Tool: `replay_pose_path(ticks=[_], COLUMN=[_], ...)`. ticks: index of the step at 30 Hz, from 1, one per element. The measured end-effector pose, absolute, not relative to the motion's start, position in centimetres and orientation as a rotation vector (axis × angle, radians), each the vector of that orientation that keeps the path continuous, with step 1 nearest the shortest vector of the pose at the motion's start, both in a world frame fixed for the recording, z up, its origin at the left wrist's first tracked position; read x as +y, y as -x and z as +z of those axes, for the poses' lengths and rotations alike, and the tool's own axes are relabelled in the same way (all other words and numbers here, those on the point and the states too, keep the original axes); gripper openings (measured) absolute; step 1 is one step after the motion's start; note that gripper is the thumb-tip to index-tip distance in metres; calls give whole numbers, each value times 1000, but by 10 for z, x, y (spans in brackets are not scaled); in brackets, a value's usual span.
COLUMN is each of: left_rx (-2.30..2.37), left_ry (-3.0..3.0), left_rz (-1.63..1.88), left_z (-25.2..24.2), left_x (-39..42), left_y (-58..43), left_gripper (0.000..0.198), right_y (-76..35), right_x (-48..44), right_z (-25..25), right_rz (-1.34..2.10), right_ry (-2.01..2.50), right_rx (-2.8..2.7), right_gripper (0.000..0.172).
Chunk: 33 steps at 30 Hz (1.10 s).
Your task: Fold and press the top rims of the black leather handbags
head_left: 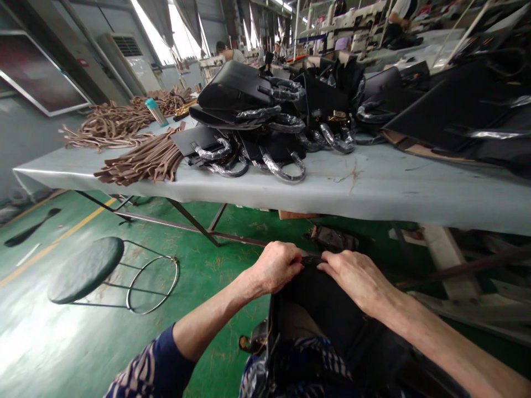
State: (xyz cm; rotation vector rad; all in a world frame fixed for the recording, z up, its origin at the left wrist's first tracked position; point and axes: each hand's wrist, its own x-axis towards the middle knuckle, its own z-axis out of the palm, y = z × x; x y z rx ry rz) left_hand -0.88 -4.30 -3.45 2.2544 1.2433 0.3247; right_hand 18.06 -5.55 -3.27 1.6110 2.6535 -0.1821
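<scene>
The bag (315, 304) lies over the person's lap, below and apart from the near edge of the tabletop (373, 185). The left hand (280, 267) clasps its far edge with bent fingers; the right hand's (352, 275) grip pinches the same edge just beside it, thumb toward the wearer. Holding both sides of one short stretch probably keeps that edge taut and steady, while the lap seems to bear the weight. On the tabletop, black stacked bags (240, 85) lie overlapped, perhaps to save room, several handles (286, 168) toward the near edge and wrapped in clear plastic, likely against scuffs.

Counted: two hands, one bag in the lap, one bottle (156, 112), one stool (89, 270). The stacked bags and brown strips (143, 157) overlap too much to count.
</scene>
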Motion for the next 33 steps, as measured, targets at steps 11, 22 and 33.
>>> replay_pose_path(ticks=[11, 22, 33], left_rx=[1352, 1419, 1441], left_ry=[-2335, -2328, -2272], left_rz=[259, 193, 192], left_z=[-32, -27, -28], left_x=[-40, -37, -32], left_y=[-1, -9, -12], left_gripper=[10, 13, 12], right_y=[-184, -190, -190], right_x=[-60, -52, -49], right_z=[-35, -41, -42], right_rz=[126, 92, -64], right_ry=[-1352, -1299, -1436], right_rx=[2769, 2834, 2767], right_gripper=[11, 20, 28])
